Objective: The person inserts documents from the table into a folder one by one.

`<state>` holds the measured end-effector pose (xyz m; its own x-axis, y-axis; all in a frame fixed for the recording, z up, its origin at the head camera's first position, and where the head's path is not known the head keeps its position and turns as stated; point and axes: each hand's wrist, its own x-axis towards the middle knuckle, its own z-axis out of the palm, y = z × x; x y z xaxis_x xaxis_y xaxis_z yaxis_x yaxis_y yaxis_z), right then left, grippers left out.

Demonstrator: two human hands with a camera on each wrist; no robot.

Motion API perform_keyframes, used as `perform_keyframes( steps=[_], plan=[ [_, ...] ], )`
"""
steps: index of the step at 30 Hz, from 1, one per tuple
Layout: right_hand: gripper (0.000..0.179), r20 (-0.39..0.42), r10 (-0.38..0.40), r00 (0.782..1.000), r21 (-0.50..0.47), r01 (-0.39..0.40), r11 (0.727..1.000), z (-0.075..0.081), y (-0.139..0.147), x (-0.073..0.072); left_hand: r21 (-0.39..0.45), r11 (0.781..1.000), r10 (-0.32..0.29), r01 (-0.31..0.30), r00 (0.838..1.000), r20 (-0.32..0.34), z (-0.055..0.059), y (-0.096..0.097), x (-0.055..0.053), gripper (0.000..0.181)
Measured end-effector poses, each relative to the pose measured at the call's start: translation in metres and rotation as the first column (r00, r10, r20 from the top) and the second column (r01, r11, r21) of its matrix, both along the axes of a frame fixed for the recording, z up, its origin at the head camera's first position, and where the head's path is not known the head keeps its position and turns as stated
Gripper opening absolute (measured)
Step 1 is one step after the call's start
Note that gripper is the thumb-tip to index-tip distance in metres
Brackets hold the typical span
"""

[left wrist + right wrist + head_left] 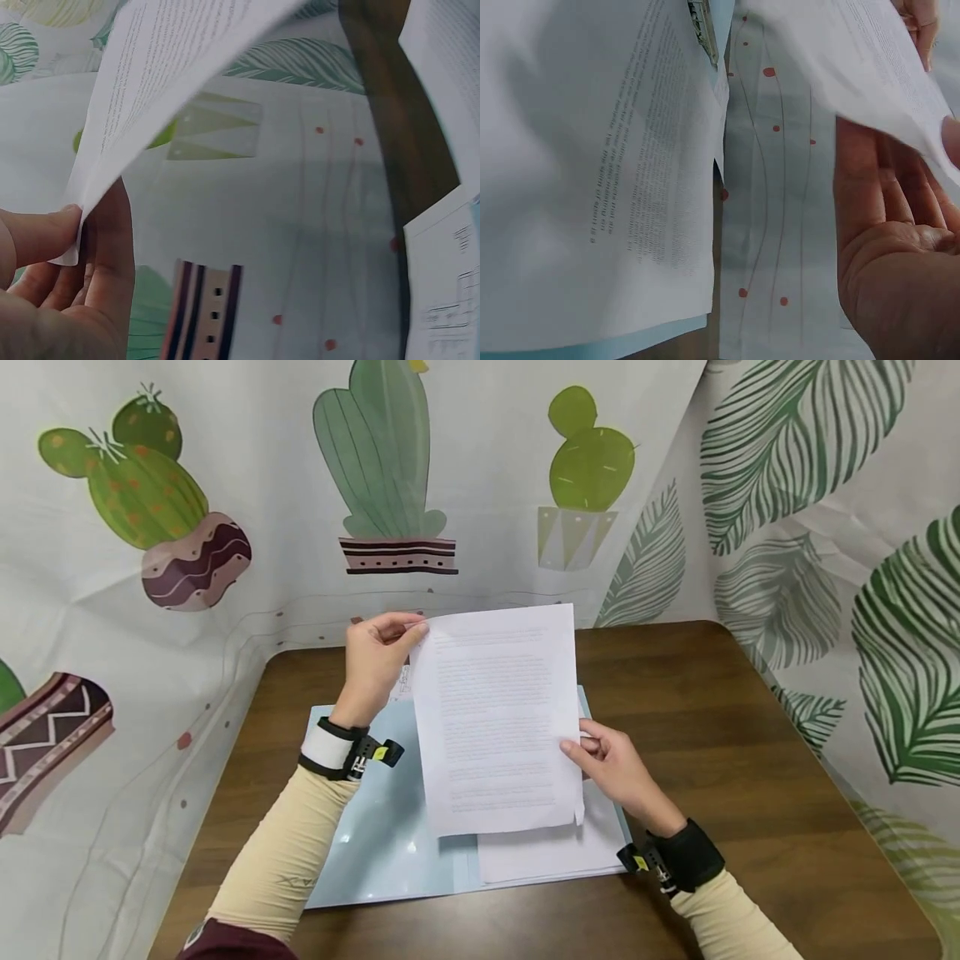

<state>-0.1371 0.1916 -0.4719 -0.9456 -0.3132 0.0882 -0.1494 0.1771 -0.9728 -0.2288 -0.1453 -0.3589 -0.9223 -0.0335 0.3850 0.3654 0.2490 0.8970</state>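
Note:
A printed sheet of paper (pixel 495 718) is held up over an open light-blue folder (pixel 375 818). My left hand (pixel 375 664) pinches its upper left corner; the left wrist view shows the thumb on one face and the fingers (pixel 109 255) behind. Lower down, my right hand (pixel 618 768) grips the right edge between thumb and fingers. Below the raised sheet, a stack of printed pages (pixel 540 862) lies in the folder's right side, partly covered by it. A metal clip (pixel 703 31) shows at the stack's edge in the right wrist view.
The folder lies on a brown wooden table (pixel 750 760). Another white paper with printed markings (pixel 448 300) shows at the folder's far side. A white cloth with cactus and leaf prints (pixel 495 468) hangs behind and beside the table.

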Motion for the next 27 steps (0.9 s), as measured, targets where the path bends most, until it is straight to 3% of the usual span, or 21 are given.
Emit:
perform_keyframes(
  steps=[8,16,19,22,27],
  plan=[
    [0.033,0.062,-0.059,0.996,0.013,0.058,0.998,-0.007,-0.002,0.004,-0.007,0.999,0.049,-0.049,0.994,0.100,-0.025,0.005,-0.003,0.018],
    [0.032,0.078,-0.079,0.994,0.011,0.078,0.997,-0.010,-0.001,0.003,-0.033,0.997,0.068,-0.065,0.994,0.090,-0.035,0.007,-0.004,0.018],
    [0.032,0.083,-0.077,0.994,-0.002,0.078,0.997,-0.010,0.001,0.004,-0.071,0.996,0.064,-0.061,0.997,0.045,-0.037,0.008,-0.003,0.018],
    [0.034,0.088,-0.076,0.993,-0.011,0.077,0.997,-0.009,0.005,0.006,-0.146,0.987,0.062,-0.068,0.997,-0.044,-0.039,0.009,-0.001,0.020],
    [0.037,0.102,-0.067,0.993,-0.037,0.071,0.997,-0.010,0.013,0.007,-0.307,0.945,0.048,-0.116,0.974,-0.221,-0.045,0.012,0.006,0.036]
  ],
)
